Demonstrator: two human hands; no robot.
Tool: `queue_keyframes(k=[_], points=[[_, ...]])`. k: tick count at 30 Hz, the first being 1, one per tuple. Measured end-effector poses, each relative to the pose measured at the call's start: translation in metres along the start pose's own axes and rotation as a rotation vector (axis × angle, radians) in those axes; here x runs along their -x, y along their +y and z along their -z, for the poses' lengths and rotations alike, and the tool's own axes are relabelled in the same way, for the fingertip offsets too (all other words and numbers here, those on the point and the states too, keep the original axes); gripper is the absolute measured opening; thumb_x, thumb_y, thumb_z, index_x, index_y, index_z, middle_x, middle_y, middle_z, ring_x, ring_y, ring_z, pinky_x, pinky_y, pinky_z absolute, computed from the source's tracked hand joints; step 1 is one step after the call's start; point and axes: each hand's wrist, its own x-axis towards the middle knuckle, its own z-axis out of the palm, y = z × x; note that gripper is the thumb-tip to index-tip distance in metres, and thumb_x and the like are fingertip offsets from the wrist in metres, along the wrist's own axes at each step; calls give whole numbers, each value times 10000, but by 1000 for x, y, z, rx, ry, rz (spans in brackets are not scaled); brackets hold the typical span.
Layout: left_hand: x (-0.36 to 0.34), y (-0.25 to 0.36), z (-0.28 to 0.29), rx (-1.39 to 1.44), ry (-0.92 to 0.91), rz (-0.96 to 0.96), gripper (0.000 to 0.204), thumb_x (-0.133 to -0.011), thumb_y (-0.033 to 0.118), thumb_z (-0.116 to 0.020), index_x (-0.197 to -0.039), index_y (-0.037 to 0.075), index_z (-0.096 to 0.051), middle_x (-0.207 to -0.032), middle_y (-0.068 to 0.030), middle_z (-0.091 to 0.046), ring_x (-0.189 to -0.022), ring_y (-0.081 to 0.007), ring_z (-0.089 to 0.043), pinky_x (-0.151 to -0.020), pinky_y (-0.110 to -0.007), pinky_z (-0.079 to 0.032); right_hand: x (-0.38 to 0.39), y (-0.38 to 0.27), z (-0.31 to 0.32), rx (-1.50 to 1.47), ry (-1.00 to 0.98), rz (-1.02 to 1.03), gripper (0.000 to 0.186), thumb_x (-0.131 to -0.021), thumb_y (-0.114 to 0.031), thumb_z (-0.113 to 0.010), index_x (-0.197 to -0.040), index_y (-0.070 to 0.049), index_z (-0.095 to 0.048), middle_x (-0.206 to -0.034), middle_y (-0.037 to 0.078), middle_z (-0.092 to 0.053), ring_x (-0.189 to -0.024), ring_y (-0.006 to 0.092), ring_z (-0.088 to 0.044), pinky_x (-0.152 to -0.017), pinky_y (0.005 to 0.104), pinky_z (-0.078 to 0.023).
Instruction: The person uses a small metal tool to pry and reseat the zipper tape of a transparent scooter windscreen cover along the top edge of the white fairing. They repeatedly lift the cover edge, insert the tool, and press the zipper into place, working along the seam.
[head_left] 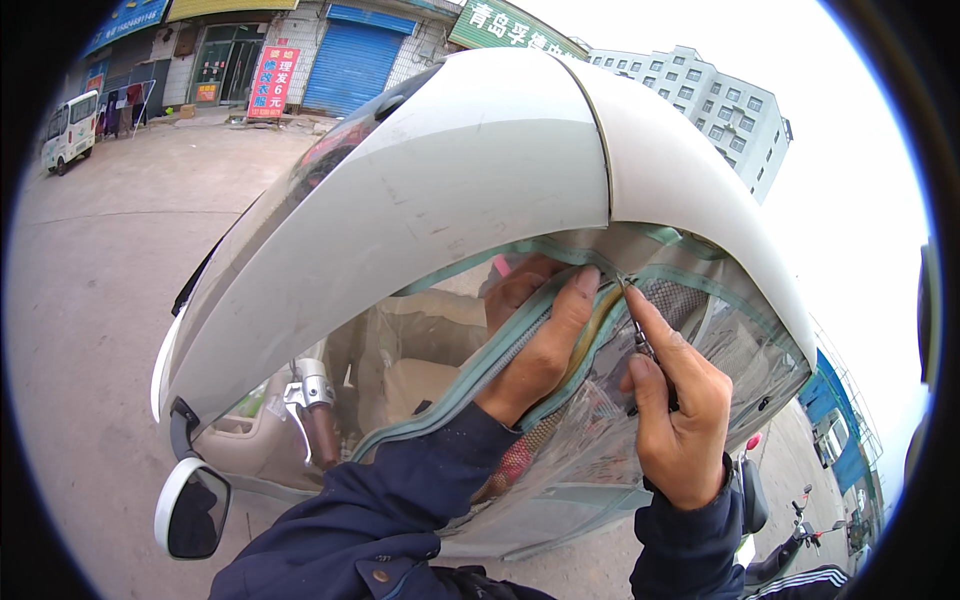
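Observation:
A clear plastic rain curtain with pale green edging hangs under the white roof shell of a small vehicle. My left hand reaches through its opening and pinches the edging near the top of the grey zipper; its farther fingers are partly behind the plastic. Closed around a slim metal-tipped hand tool with a dark handle, my right hand stretches its index finger along the tool. The tip meets the edging just right of my left thumb. The tool's exact kind cannot be made out.
Inside the vehicle, left of my arm, is a handlebar grip with a silver brake lever. A side mirror juts out at lower left. Parked scooters stand at right, a white van at far left, shopfronts behind.

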Motion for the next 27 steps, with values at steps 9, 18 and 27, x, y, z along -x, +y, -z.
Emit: queue_keyframes(k=[9,18,27], points=[[1,2,4,57,-86,78,291,-1003,212,-695,-1190,-10,-704,-1046,-99,-755,-940,-130,-654,-851,-291,-517,-4,-16,-5,4,-17,-82,488,-953,101,-558,-1431,25,-614,-903,202,-698,-705,221,-666,-702,313,-544],[2,3,2,79,-93,79,310,-1017,227,-679,-1201,-22,-697,-1060,-122,-756,-956,-176,-689,-866,-314,-529,-9,-38,0,14,-67,-179,471,-974,77,-507,-1441,71,-572,-802,178,-648,-676,225,-632,-665,317,-515],[3,-2,-2,188,-60,109,288,-997,160,-710,-1214,-29,-694,-1093,-89,-753,-978,-131,-662,-883,-290,-524,-18,-49,4,69,-110,-204,439,-983,43,-495,-1410,110,-573,-787,195,-661,-694,267,-663,-694,330,-527]])
